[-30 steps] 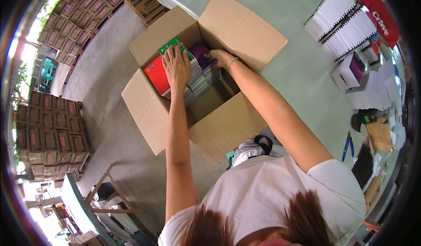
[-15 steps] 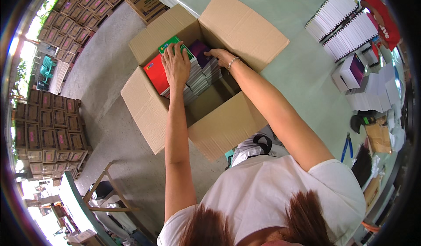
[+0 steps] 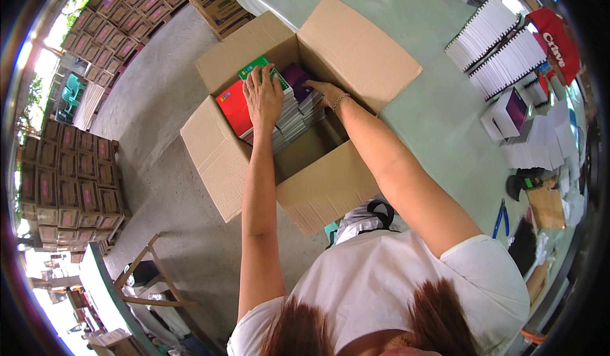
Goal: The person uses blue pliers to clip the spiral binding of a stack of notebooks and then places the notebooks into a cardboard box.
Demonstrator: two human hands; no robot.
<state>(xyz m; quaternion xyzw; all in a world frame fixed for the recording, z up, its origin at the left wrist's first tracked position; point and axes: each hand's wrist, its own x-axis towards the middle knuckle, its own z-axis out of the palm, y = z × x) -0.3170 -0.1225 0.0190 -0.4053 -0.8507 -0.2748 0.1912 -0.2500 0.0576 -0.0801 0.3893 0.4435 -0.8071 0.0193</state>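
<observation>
An open cardboard box holds stacked books along its far side. They include a red book, a green book and a purple book. My left hand rests on top between the red and green covers, its fingers stretched out and slightly apart. At the right end of the stack, my right hand has its thumb over the purple book. Its other fingers are mostly hidden between the books and the box wall. The near part of the box shows its bare bottom.
The box stands beside a pale green table. On the table are spiral-bound books, a red cloth item, loose white papers and blue-handled pliers. Stacked cartons stand left on the concrete floor, near a wooden frame.
The view has shifted slightly, so the box appears a little lower and to the right. Both hands stay at the same books, with only slight finger movement.
</observation>
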